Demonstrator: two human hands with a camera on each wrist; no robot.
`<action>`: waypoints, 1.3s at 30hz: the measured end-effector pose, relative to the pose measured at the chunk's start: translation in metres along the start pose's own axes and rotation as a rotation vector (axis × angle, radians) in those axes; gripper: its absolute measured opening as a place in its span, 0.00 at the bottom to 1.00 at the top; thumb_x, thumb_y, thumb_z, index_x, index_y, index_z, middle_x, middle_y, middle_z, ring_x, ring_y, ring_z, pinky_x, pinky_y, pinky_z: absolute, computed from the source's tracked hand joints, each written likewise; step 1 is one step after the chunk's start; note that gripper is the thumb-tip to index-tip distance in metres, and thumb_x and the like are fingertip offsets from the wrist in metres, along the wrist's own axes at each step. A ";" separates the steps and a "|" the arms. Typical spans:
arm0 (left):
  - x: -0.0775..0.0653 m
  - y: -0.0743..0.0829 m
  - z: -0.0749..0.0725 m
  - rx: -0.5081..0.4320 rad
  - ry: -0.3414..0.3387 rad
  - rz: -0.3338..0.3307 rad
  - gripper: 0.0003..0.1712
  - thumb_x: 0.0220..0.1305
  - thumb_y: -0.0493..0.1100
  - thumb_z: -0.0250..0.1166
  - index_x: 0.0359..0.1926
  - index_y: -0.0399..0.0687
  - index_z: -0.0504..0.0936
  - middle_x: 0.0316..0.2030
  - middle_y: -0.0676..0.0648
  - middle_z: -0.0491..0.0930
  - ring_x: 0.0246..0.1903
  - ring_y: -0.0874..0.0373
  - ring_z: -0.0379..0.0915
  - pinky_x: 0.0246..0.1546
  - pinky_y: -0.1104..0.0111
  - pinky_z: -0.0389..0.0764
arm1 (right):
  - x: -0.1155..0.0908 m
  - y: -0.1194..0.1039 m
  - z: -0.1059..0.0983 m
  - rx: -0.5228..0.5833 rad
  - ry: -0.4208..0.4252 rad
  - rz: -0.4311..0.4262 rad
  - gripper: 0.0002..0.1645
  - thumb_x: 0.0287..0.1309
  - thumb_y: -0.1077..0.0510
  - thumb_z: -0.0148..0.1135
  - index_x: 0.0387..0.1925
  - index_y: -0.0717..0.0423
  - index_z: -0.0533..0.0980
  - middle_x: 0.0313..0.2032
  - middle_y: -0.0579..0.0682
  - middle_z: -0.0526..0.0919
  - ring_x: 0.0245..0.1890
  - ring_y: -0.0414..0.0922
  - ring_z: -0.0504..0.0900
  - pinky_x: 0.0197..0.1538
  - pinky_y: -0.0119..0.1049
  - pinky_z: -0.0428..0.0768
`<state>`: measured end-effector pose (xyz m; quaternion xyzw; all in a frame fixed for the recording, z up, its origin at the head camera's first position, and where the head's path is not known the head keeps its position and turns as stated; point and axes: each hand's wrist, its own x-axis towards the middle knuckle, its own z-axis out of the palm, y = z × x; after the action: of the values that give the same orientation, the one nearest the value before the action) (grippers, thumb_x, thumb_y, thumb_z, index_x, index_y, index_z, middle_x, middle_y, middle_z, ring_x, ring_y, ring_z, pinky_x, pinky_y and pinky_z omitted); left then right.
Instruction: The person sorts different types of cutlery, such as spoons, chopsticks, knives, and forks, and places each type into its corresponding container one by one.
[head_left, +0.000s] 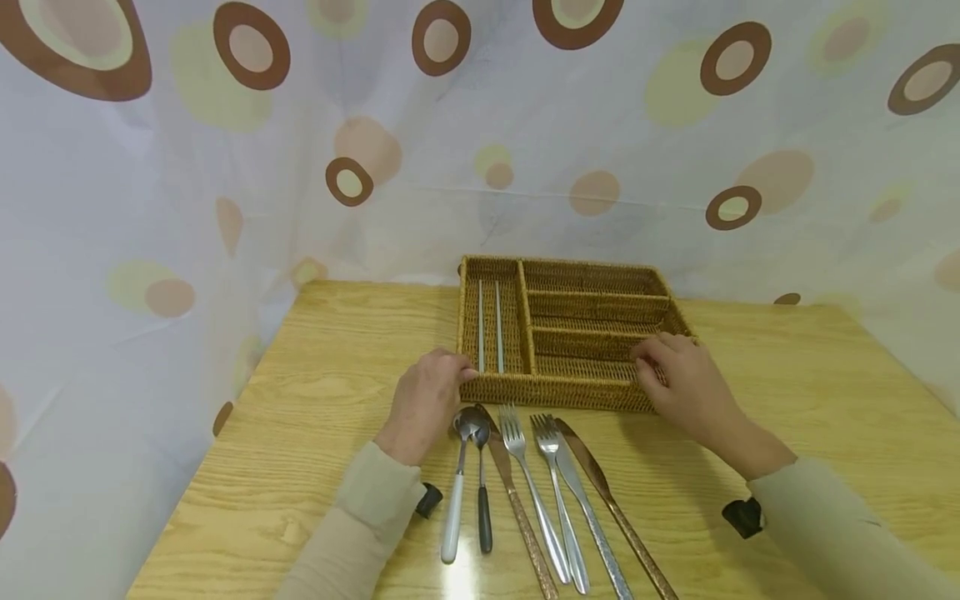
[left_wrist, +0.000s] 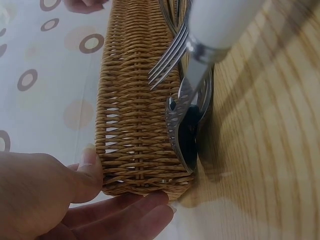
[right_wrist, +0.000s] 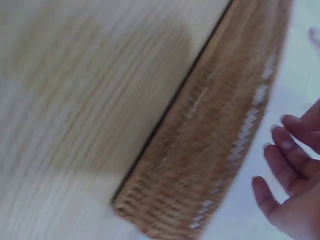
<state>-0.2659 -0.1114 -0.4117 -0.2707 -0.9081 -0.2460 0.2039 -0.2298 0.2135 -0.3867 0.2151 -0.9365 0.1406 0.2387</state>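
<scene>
A woven wicker cutlery tray (head_left: 570, 393) stands at the back of the table, with a pair of chopsticks (head_left: 499, 329) in its left compartment. My left hand (head_left: 426, 404) grips the tray's front left corner; in the left wrist view the thumb (left_wrist: 89, 172) lies at the rim and the fingers at the side wall. Over the tray's front right part hovers my right hand (head_left: 690, 387). In the right wrist view its fingers (right_wrist: 282, 155) are loosely bent, apart from the wicker wall, and hold nothing.
In front of the tray lie a white-handled spoon (head_left: 452, 517), a black-handled spoon (head_left: 483, 517), two forks (head_left: 536, 500), a silver knife (head_left: 592, 517) and two bronze-coloured knives (head_left: 630, 533). A patterned cloth (head_left: 525, 150) hangs behind the table (head_left: 300, 467).
</scene>
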 end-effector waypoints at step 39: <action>0.000 0.002 -0.003 -0.012 -0.029 -0.036 0.10 0.61 0.44 0.59 0.32 0.43 0.83 0.27 0.46 0.80 0.27 0.56 0.76 0.26 0.69 0.81 | -0.083 -0.099 0.006 -0.121 -0.512 0.119 0.14 0.54 0.55 0.56 0.18 0.48 0.63 0.14 0.39 0.60 0.11 0.35 0.57 0.10 0.30 0.59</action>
<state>-0.2639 -0.1114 -0.4083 -0.2590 -0.9142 -0.2512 0.1847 -0.1199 0.1528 -0.4178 0.1734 -0.9841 0.0390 -0.0021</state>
